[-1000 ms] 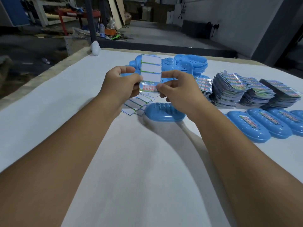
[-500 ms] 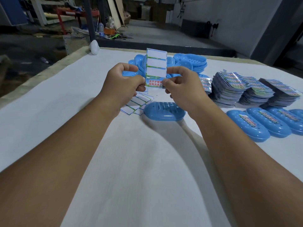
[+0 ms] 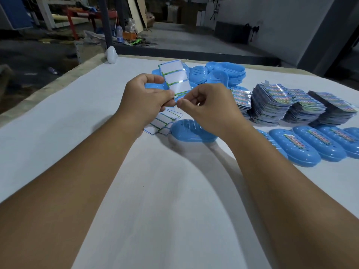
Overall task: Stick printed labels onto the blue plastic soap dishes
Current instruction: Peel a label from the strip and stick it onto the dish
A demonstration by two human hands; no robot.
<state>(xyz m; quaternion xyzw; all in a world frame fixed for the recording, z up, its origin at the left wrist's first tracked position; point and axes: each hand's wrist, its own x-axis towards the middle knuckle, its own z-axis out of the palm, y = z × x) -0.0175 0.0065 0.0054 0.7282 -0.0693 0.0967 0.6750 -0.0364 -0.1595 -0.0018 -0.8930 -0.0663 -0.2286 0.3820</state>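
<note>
Here, just below and nearer than both hands, an unlabelled blue oval plastic soap dish point(image 3: 194, 131) is lying on the white worktop point(image 3: 155, 191), its long axis running left-right. The left hand point(image 3: 144, 98) is gripping a glossy backing strip point(image 3: 174, 79); the right hand point(image 3: 207, 107), the nearer to the dish, is pinching its last printed label point(image 3: 179, 99). Beyond, dishes are lying heaped.

Print on the labelled soap dishes point(image 3: 295, 150) seems too blurred to read.
</note>
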